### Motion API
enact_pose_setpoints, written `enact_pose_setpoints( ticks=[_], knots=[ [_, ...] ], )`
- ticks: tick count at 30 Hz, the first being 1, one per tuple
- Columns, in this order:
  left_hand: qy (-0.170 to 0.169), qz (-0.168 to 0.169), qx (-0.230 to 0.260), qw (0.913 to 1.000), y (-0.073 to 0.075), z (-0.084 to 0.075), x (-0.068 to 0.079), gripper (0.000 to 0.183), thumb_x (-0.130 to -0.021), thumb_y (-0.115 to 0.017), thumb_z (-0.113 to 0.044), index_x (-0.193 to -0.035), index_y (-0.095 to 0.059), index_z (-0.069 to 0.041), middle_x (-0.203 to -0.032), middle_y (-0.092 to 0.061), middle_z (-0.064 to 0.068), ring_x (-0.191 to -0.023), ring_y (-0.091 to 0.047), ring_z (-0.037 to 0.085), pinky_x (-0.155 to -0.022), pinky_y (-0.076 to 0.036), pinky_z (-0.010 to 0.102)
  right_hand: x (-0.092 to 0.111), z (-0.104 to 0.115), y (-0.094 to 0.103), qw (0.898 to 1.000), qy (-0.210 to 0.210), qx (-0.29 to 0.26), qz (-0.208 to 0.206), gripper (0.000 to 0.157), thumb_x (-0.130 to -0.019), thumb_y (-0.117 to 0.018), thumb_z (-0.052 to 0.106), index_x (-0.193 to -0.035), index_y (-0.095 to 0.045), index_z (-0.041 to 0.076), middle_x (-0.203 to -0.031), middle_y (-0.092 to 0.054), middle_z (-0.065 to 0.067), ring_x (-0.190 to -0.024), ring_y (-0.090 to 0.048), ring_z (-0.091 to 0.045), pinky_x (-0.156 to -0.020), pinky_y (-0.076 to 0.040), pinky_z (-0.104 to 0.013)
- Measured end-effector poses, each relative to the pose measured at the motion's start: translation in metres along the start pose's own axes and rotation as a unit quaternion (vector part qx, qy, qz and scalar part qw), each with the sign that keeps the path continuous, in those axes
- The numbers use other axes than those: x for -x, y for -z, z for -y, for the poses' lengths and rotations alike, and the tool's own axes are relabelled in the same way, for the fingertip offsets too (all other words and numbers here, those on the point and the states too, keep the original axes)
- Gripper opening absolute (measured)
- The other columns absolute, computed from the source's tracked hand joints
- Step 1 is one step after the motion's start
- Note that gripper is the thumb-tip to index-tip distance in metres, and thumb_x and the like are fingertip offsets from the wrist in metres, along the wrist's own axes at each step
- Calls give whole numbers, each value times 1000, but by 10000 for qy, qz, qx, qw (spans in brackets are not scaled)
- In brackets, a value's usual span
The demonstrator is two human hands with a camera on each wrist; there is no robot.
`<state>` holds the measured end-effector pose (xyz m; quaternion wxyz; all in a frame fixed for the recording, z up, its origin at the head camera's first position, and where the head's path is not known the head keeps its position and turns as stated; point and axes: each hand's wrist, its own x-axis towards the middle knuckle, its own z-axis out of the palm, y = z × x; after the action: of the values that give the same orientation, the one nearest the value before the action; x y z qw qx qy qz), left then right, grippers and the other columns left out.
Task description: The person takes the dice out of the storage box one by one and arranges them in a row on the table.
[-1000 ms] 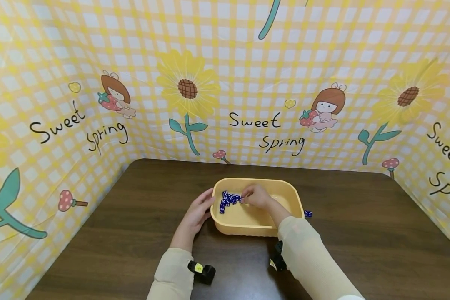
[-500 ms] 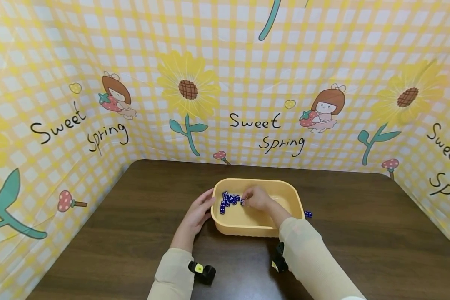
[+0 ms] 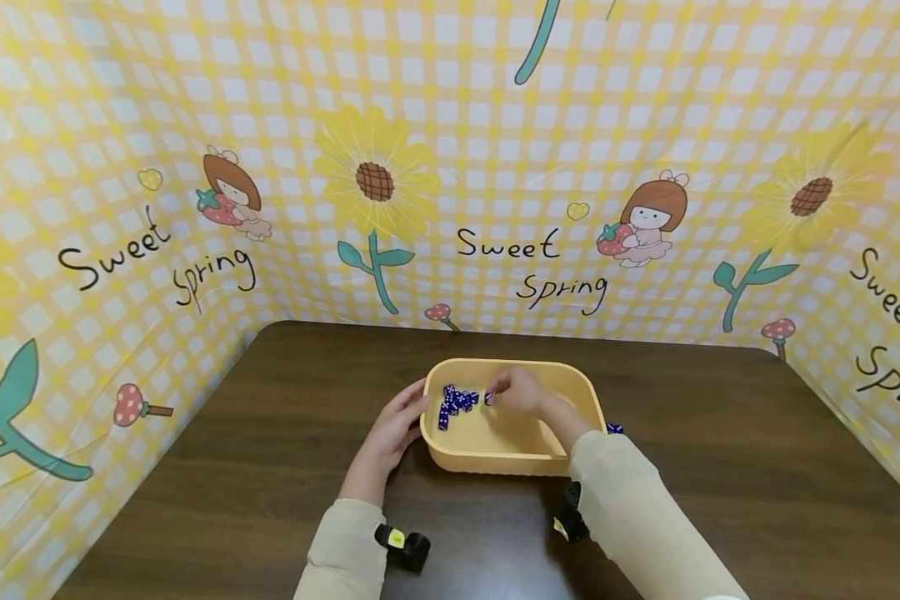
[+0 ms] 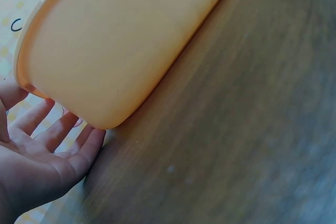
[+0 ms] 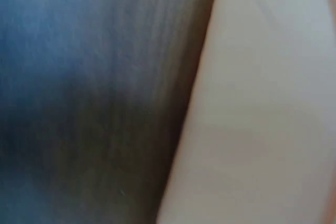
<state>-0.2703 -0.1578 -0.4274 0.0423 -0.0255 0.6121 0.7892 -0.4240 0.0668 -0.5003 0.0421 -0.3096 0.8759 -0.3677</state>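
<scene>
A pale yellow plastic tub (image 3: 506,463) stands on the table, with my left hand (image 3: 396,429) against its left end. In the left wrist view the left fingers (image 4: 79,153) spread along the outside wall, and the thumb lies near the rim. Inside the tub, my right hand (image 3: 521,392) pinches a blue die (image 3: 489,398) with white dots between thumb and fingertips. Just left of it, a cluster of several blue dice (image 3: 457,402) lies on the tub floor. The right wrist view shows the tub wall (image 5: 252,103) up close, without the hand.
Outside the tub's right end, more blue dice (image 3: 615,428) show on the dark wooden table (image 3: 720,467), partly hidden by the tub. A yellow checked cloth (image 3: 495,167) with printed sunflowers hangs along the table's back and sides.
The right hand has drawn slightly to the right with the pinched die, widening its gap from the cluster. The left hand stays at the tub's end.
</scene>
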Motion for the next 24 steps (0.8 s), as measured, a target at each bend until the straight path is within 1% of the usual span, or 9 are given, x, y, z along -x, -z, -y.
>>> enact_pose_setpoints(
  ticks=[3,6,7,9,12,13,16,20,24],
  knots=[
    [2,-11,12,10000,-1,0,-1,42,-89,-47,-12,-129,-38,-5,-129,-37,16,-110,-40,30,-83,-37,40,5,13,14,9996,273,-100,-3,5,-74,-67,21,-74,-64,17,-70,-63,5,-64,-53,-11,-56,-41,-24],
    [-4,-4,35,10000,0,1,-1,42,-89,-48,-11,-129,-38,-5,-129,-37,16,-111,-39,31,-84,-37,40,24,62,39,9997,52,-203,109,7,-76,-65,17,-77,-65,10,-71,-62,0,-65,-53,-13,-57,-41,-26],
    [-6,-4,44,10000,0,1,-1,42,-89,-48,-11,-129,-38,-5,-129,-37,16,-111,-39,30,-84,-37,40,21,59,40,9997,-72,-226,110,7,-76,-66,17,-76,-65,10,-71,-62,0,-65,-53,-13,-57,-42,-27],
    [-22,4,50,10000,0,2,-1,42,-88,-48,-12,-129,-38,-5,-129,-37,16,-111,-39,30,-84,-37,40,28,76,49,9992,-354,-127,104,7,-76,-65,13,-78,-65,7,-73,-62,-2,-67,-55,-15,-59,-44,-29],
    [-44,-7,67,10000,1,2,-1,43,-88,-49,-12,-129,-39,-5,-129,-38,16,-111,-40,29,-84,-37,40,32,86,58,9993,-384,-48,13,8,-76,-66,16,-80,-66,9,-74,-62,0,-67,-55,-14,-60,-44,-29],
    [-50,-11,67,10000,1,2,-1,43,-88,-49,-12,-129,-39,-5,-128,-38,15,-111,-40,29,-84,-37,40,31,80,60,9998,-140,-116,-45,9,-76,-66,20,-79,-66,11,-72,-62,2,-65,-54,-12,-57,-43,-27],
    [-51,-29,85,9999,1,2,-1,42,-88,-49,-12,-128,-39,-5,-128,-39,15,-110,-40,28,-83,-37,40,39,93,71,9999,-90,-98,-108,10,-77,-65,20,-80,-66,11,-72,-61,2,-64,-54,-12,-58,-42,-26],
    [-36,-38,72,10000,1,2,-1,43,-87,-50,-13,-128,-40,-6,-128,-39,14,-109,-41,28,-83,-37,40,57,131,89,9982,-582,15,-109,11,-77,-61,7,-85,-64,0,-77,-62,-5,-70,-55,-17,-62,-44,-30],
    [-28,-24,63,10000,0,2,-1,43,-87,-51,-13,-128,-39,-6,-128,-39,14,-109,-41,28,-83,-37,40,65,136,99,9981,-610,-10,-109,12,-80,-59,5,-89,-63,-3,-79,-62,-7,-69,-54,-15,-60,-43,-28]
  ],
)
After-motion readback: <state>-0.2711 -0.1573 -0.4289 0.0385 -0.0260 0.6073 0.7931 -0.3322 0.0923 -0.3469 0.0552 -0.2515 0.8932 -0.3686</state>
